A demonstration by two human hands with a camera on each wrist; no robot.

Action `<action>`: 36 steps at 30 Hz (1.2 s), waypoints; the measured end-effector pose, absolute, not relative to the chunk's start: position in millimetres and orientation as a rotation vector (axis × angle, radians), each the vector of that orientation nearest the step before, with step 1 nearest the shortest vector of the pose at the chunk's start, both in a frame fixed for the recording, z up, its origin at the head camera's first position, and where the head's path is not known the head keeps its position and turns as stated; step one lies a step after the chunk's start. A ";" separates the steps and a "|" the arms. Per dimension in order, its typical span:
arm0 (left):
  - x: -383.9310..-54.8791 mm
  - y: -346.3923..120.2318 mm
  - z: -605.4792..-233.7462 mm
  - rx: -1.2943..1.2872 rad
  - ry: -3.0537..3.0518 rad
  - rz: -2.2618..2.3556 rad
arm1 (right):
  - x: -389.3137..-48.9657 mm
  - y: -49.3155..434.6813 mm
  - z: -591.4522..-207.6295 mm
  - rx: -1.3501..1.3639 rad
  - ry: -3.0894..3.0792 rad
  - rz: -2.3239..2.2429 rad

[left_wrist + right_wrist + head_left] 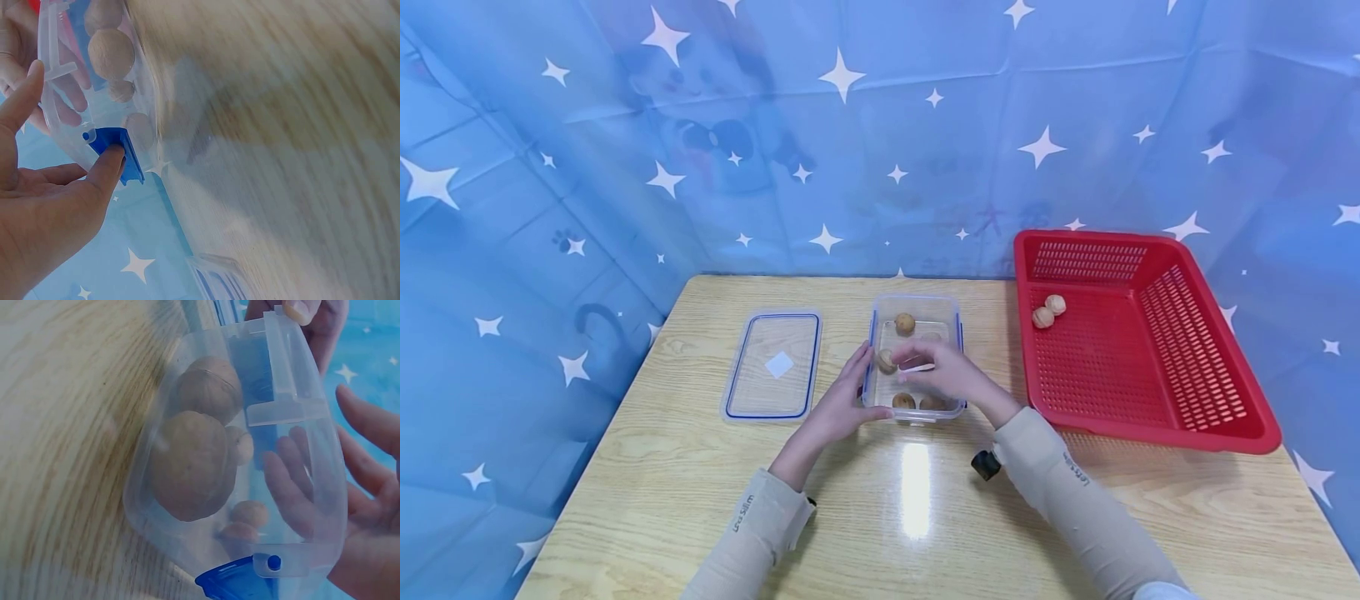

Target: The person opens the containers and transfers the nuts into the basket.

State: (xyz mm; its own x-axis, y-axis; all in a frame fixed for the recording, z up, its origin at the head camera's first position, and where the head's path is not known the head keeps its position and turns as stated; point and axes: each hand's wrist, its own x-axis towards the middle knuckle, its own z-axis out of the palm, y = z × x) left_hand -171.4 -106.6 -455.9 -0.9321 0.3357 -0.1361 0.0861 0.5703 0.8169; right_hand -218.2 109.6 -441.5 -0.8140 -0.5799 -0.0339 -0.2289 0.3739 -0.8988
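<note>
Head view: grips the near left corner of a clear box (934,307) with the left hand (841,404), thumb at the near rim, fingers laid along the left wall. Reaches over the open top with the right hand (942,371), fingers loosely curved around nothing visible, close to one of the walnuts (886,362) near the left wall; cannot tell from above whether actually touching it. Holds several more walnuts inside the box, one toward the far end, others along the near wall. Right wrist view: shows the right fingers spread and apart through the clear wall, with large-looking walnuts closer to the camera and a blue latch (240,581) tipped outward at the side. Left wrist view: presses a left fingertip onto another blue latch (133,164), with the thumb up by the rim. Left of the box, lies flat on the wooden table (647,475) as a clear lid (752,383), edged in blue and bearing a white square. To the right, stands as a red basket (1105,375), with two walnuts (1042,317) side by side near its left wall.
</note>
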 end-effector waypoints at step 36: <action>-172.8 -107.6 -459.1 0.373 2.537 1.281 | -222.1 99.1 -449.3 -0.759 2.217 -1.035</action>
